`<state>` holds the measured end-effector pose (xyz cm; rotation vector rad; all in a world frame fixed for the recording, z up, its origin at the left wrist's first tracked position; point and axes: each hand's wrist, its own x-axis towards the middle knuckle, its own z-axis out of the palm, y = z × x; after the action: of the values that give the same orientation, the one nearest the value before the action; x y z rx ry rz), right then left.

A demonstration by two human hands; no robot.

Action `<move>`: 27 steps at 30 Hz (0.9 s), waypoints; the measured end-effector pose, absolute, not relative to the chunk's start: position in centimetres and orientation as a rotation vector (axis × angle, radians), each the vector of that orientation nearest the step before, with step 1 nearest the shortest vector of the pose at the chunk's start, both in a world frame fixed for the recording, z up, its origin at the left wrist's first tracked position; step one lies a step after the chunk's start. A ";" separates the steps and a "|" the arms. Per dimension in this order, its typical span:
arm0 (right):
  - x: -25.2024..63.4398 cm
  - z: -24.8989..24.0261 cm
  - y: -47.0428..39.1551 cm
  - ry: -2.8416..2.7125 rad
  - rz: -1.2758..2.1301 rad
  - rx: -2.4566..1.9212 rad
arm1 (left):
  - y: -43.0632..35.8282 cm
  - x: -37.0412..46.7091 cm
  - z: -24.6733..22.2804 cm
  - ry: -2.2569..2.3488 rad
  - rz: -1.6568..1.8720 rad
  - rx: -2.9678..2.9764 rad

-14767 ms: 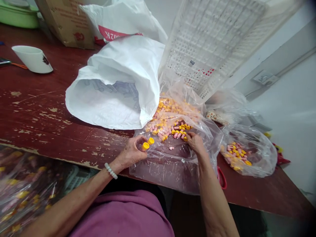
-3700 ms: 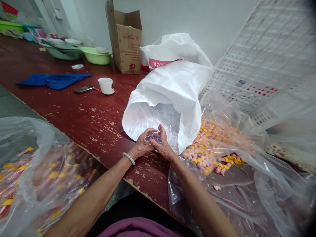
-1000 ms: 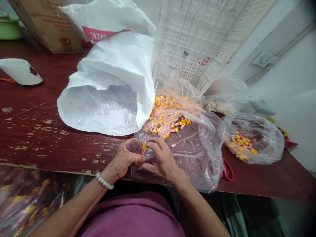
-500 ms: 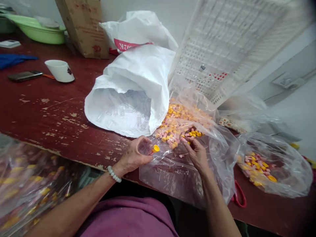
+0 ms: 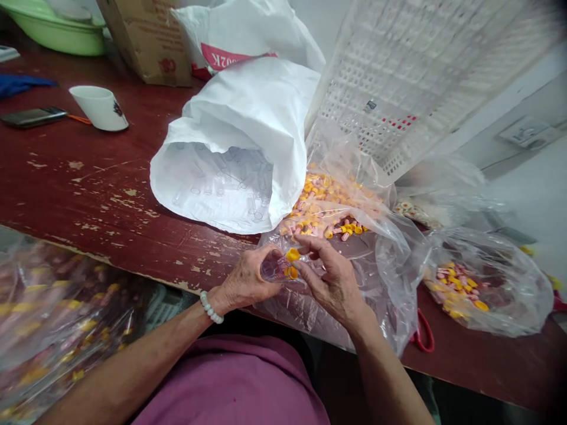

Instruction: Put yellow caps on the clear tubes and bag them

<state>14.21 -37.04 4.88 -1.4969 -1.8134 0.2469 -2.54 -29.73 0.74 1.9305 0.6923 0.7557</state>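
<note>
My left hand point(image 5: 248, 276) is wrapped round clear tubes point(image 5: 271, 268) whose ends face right. Two yellow-capped pieces point(image 5: 291, 264) are at those ends, one above the other. The fingertips of my right hand point(image 5: 330, 277) pinch at the lower yellow cap. Beyond the hands, a clear plastic bag point(image 5: 390, 265) holds a pile of pink pieces with yellow caps point(image 5: 328, 195). To the left of that pile lies a white sack point(image 5: 248, 112), its mouth open towards me, with loose clear tubes point(image 5: 221, 177) inside.
A smaller clear bag point(image 5: 522, 295) of capped pieces and red scissors point(image 5: 425, 332) are on the right. A white cup point(image 5: 100, 109), phone point(image 5: 33, 117), green basin point(image 5: 57, 32) and carton point(image 5: 148, 41) stand at the left. A white crate point(image 5: 398, 77) leans behind; bagged pieces point(image 5: 57, 330) lie lower left.
My right hand has moved left from the pile to the tube ends by my left hand. Two yellow caps now show there instead of one. The view has shifted slightly.
</note>
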 end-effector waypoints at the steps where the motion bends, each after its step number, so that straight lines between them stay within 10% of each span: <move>1: 14.3 4.9 -37.1 -1.802 0.248 -1.499 | -29.7 -2.6 0.7 0.696 0.747 1.914; 27: 21.1 -3.9 -34.6 -1.214 0.190 -2.123 | -28.0 -3.5 -1.3 0.947 0.791 1.631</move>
<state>21.11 -34.59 -3.89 -2.1230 -1.2142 0.1903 -3.51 -27.99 -1.30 1.6312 0.9473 0.7907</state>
